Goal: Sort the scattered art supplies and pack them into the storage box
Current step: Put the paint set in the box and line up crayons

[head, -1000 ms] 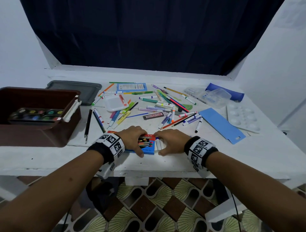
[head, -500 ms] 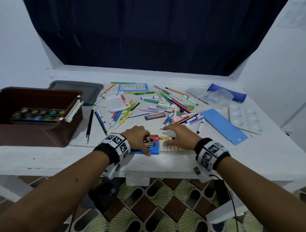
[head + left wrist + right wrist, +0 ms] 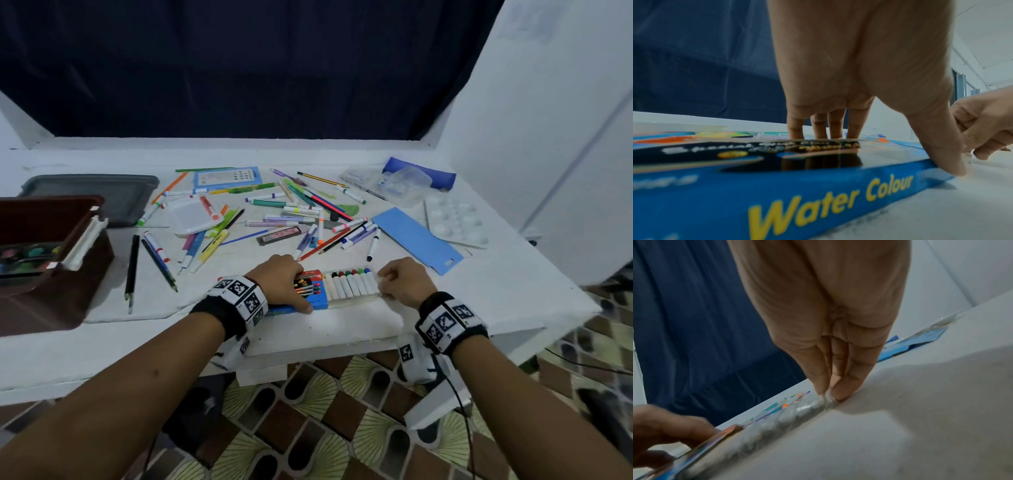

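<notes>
A blue "Water Colour" box (image 3: 317, 301) (image 3: 777, 194) lies at the table's front edge. My left hand (image 3: 284, 284) (image 3: 869, 138) holds it down, fingers on its far edge and thumb at its near corner. A clear tray of white paint tubes (image 3: 352, 284) (image 3: 801, 408) with coloured caps sticks out of the box's right end. My right hand (image 3: 397, 284) (image 3: 830, 391) pinches the tray's right end between thumb and fingers. The brown storage box (image 3: 51, 274) stands at the left with a paint palette (image 3: 24, 257) inside.
Several markers, pencils and pens (image 3: 301, 219) lie scattered across the table's middle. A grey lid (image 3: 96, 192) lies behind the storage box. A blue card (image 3: 414, 240), a white mixing palette (image 3: 455, 222) and clear plastic cases (image 3: 397, 185) sit to the right.
My right hand has moved to the right and drawn the tray of paint tubes out of the blue box. The left hand has stayed on the box.
</notes>
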Motion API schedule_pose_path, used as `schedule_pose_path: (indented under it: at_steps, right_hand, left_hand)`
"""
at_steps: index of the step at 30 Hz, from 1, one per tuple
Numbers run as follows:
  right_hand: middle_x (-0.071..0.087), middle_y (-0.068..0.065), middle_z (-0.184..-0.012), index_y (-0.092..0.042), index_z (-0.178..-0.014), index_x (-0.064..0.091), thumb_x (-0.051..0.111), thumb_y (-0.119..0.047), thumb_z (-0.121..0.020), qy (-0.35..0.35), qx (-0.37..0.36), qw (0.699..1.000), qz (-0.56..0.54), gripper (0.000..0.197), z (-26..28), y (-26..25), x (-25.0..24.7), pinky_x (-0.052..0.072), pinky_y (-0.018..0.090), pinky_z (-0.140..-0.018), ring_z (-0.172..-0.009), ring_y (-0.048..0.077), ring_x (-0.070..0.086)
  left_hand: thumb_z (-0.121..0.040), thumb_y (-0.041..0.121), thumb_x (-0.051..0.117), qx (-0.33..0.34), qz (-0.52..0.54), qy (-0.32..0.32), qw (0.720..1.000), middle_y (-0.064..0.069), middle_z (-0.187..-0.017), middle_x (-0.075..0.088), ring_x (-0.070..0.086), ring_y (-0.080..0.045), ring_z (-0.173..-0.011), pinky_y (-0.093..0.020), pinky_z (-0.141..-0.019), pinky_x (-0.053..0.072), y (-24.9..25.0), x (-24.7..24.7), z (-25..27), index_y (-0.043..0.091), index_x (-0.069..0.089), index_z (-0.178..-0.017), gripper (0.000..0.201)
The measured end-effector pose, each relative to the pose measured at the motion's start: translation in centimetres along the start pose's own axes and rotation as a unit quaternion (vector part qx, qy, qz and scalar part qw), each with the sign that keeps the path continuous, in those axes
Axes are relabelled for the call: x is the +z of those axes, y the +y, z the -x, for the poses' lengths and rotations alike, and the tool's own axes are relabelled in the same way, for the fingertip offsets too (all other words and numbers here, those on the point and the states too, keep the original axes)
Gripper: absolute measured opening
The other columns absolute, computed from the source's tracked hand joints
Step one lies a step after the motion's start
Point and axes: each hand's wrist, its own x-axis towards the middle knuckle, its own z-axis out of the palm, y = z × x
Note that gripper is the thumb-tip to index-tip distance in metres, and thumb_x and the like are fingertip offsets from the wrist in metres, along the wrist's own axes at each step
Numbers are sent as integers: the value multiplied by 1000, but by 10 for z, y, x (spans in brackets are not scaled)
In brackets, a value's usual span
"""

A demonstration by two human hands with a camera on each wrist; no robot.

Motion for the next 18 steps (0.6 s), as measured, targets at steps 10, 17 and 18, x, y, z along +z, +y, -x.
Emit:
schedule_pose_path:
  at_steps: [10, 17, 18]
  right_hand:
    - [71, 23, -74, -3, -71, 68, 70, 5, -75, -18, 9, 995, -99, 9, 20, -26, 13, 59, 43, -73, -61, 24, 64]
    - [71, 18, -76, -7, -75, 67, 69, 1, -83, -52, 24, 990, -127, 12, 18, -43, 28, 61, 42, -74, -63, 23, 66]
    - [70, 15, -75, -8, -74, 66, 68, 0, -85, -53, 22, 990, -130, 14, 17, -45, 31, 61, 39, -72, -62, 22, 65]
  left_hand:
    - [-65, 67, 74, 14, 6, 13, 1000, -2, -92, 56, 52, -16, -86, -32, -71, 47, 20, 2, -17, 17, 65, -99, 61]
    - [-66, 67, 74, 17, 4, 8, 1000, 0, -100, 53, 47, -15, -92, -29, -73, 42, 25, 4, -20, 20, 61, -110, 65]
    - [-66, 67, 74, 15, 4, 9, 1000, 0, -100, 53, 47, -15, -92, -28, -73, 42, 26, 5, -21, 20, 61, -110, 65]
